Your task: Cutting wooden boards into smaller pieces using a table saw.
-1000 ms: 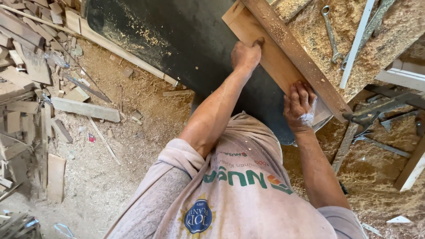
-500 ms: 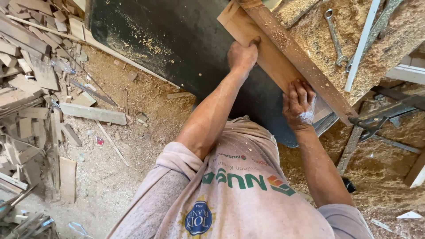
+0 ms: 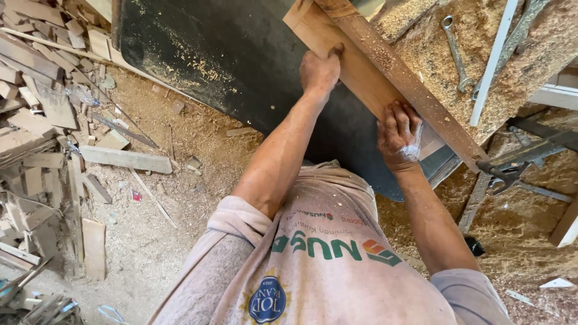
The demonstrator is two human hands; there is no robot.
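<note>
Wood: a plank [image 3: 355, 72] lies slantwise on a dark table [image 3: 241, 66], against a long rail [image 3: 415, 90]. Its far part is pressed by the left hand [image 3: 319, 69], fingers curled over its edge; its near end is clasped by the right hand [image 3: 398, 135]. Sawdust [image 3: 530, 54] lies around a spanner [image 3: 454, 51].

Bright even daylight, sharp focus, soft shadows.

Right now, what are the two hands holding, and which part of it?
Both press on one light wooden board lying on the dark machine table. The left hand is on its near edge, further up; the right hand covers its lower end. Neither clearly grips it.
</note>
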